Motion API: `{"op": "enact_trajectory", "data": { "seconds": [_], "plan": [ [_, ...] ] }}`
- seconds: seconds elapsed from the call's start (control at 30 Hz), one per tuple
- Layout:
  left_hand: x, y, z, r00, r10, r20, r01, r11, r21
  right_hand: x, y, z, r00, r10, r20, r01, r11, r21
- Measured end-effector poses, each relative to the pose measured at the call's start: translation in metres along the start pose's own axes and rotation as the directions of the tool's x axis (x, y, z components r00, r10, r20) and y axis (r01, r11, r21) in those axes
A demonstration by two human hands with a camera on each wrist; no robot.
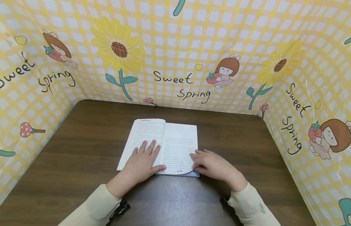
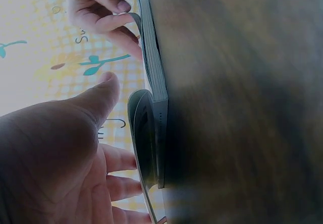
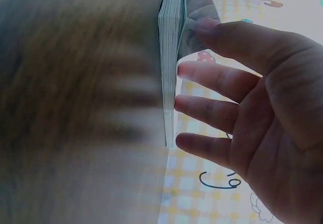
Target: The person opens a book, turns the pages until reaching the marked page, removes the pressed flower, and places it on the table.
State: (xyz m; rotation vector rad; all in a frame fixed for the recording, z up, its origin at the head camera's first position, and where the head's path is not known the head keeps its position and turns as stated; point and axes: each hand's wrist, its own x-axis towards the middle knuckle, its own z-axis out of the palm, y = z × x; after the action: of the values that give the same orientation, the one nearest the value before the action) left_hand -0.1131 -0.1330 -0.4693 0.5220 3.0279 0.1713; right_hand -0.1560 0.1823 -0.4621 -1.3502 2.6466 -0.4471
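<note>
While my left hand (image 1: 142, 161) lies flat on the book (image 1: 164, 144) at frame centre, my right hand (image 1: 213, 164) pinches a page corner (image 1: 192, 171) that a sharp tug could crease.

Left hand (image 2: 60, 153) presses the open book (image 2: 154, 82) flat.

The head view looks down on the desk (image 1: 249, 141); both wrist views sit at desk level, close, sharing the open book's (image 1: 179, 141) near edge.

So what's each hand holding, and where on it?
Right hand lifts the book's right page by its lower corner; left hand lies flat on the left page.
</note>
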Motion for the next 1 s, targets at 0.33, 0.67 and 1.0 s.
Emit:
{"op": "enact_trajectory", "data": {
  "seconds": [0.33,0.67,1.0],
  "plan": [
    [0.0,0.0,0.001,1.0,-0.01,0.02,0.01,1.0,-0.02,0.002,0.005,0.003,0.994,0.097,-0.053,-0.09,0.988,0.127],
    [0.0,0.002,0.003,1.0,-0.004,0.002,0.004,1.0,-0.015,0.003,0.001,0.002,0.971,0.176,-0.16,-0.145,0.972,0.187],
    [0.001,0.003,0.005,1.0,-0.003,-0.015,0.003,1.0,-0.004,0.005,-0.005,0.001,0.94,0.187,-0.284,-0.147,0.977,0.155]
  ]
}}
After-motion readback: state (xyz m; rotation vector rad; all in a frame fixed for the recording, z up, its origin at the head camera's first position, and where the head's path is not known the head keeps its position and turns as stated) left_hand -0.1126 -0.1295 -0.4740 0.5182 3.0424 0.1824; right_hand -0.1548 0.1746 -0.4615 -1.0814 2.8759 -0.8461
